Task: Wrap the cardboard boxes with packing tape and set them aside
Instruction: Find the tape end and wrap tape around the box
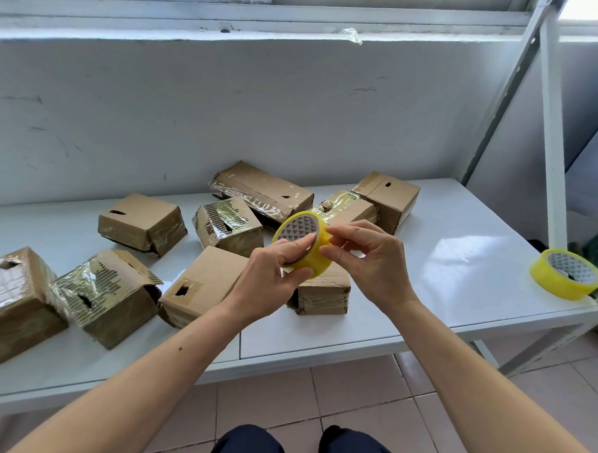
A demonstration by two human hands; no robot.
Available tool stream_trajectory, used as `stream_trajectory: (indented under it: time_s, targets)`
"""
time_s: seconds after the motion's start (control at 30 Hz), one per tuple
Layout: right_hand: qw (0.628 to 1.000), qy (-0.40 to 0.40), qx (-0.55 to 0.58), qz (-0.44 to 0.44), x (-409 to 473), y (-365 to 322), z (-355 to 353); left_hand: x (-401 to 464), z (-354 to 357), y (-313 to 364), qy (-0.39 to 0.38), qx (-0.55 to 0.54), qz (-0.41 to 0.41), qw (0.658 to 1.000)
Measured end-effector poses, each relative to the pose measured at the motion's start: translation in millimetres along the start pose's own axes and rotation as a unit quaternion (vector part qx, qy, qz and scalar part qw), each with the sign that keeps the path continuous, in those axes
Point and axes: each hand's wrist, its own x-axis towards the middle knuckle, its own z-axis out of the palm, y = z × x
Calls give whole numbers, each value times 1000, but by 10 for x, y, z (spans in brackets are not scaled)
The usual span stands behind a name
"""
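Observation:
A yellow roll of packing tape (305, 240) is held up above the white table (443, 267). My left hand (271, 280) grips the roll with fingers through its core. My right hand (365, 256) pinches at the roll's outer edge with thumb and fingertips. Several cardboard boxes lie on the table, most with shiny tape on them: one at the far left (11, 299), one beside it (106, 293), a plainer one (199, 283) under my left wrist, and a small one (325, 292) partly hidden below my hands.
A second yellow tape roll (566, 274) lies near the table's right edge. More boxes sit at the back (261, 190), (389, 196), (142, 221), (229, 225). A white metal shelf post (551, 134) rises at the right. Tiled floor lies below.

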Motion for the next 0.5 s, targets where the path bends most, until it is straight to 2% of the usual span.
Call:
stream_trajectory:
  time_s: [0.07,0.23,0.4,0.5]
  targets:
    - [1000,12,4,16,-10,-4,21,10,0,-1,-4,15,14,1000]
    - [1000,17,-2,-6,7,-41,39,4,-19,3,-4,28,31,999]
    - [996,30,69,41,32,-45,23,19,-36,11,-5,50,65,997]
    - [998,35,42,15,39,-57,20,18,-38,0,-7,69,86,994]
